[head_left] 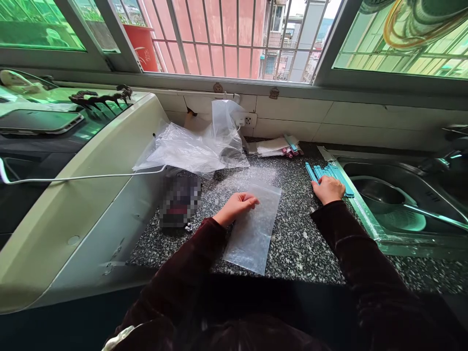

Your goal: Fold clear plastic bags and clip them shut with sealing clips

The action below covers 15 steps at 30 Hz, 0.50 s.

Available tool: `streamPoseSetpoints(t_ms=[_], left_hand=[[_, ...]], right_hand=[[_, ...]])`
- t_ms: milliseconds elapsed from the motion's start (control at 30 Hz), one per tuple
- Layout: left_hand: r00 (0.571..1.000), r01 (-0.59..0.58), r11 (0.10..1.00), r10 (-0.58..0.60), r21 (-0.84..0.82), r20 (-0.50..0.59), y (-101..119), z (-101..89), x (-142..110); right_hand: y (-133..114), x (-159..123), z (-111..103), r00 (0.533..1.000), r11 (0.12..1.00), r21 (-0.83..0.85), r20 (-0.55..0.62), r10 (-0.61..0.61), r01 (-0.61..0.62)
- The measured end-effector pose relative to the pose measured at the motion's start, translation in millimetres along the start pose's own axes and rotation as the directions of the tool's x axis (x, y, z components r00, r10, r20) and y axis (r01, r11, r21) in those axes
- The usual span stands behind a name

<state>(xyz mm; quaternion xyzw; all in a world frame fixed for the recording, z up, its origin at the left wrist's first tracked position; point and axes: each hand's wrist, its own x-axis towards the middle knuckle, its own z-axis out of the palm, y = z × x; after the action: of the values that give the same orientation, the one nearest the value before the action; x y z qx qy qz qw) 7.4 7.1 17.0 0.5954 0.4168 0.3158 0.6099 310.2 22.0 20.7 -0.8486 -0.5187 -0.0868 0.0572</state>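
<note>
A clear plastic bag [252, 239] lies flat on the speckled counter in front of me. My left hand [239, 207] is closed in a pinch at the bag's upper left part; its fingertips are partly hidden by the thumb. Over to the right, my right hand [329, 189] is closed, with curled fingers on a bunch of light blue flat sticks [321, 170] beside the sink. Several sticks poke out past the fingers, and the hand covers the rest.
Loose clear plastic bags [190, 148] are heaped at the back left. Against the wall lies a small pile of packed strips [274, 146]. A blurred dark object [180, 200] sits left of my hand. The sink [438, 195] holds a bowl; a white cable [87, 177] crosses the left.
</note>
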Motion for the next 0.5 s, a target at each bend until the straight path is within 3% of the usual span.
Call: streamPoseSetpoints(t_ms=[200, 500], left_hand=[[1.0, -0.003, 1.0, 0.002, 0.022, 0.006, 1.6, -0.2, -1.0], [0.999, 0.044, 0.998, -0.044, -0.046, 0.013, 1.1, -1.7, -0.9]], right_hand=[[-0.8, 0.6, 3.8, 1.0, 0.998, -0.053, 0.016, 0.025, -0.024], [-5.4, -1.7, -1.3, 0.999, 0.999, 0.023, -0.01, -0.033, 0.033]])
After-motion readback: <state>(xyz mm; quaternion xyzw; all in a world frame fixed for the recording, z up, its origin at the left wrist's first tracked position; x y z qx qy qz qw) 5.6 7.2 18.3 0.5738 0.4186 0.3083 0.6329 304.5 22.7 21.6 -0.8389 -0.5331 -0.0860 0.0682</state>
